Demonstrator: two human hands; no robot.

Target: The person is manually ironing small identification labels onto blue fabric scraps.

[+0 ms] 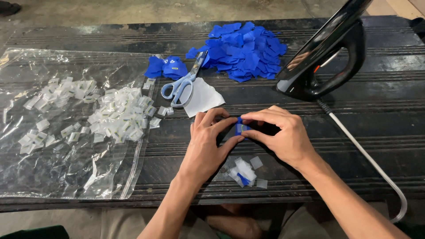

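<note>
At table centre, small blue piece [239, 128] was pinched by left hand [208, 146] and right hand [279, 135], grips closed; scissors [181, 84] at 11 o'clock. Edges best aligned before pressing.

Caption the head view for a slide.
Both hands, left hand and right hand, pinch a small blue piece beside scissors.

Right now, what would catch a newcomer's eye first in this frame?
Probably the heap of bright blue fabric pieces at the far middle of the dark table, then the black iron standing at the far right. In the centre, the left hand and right hand pinch one small blue piece between their fingertips, with the blue-handled scissors just behind them and a clear plastic bag strewn with small white pieces on the left.
</note>
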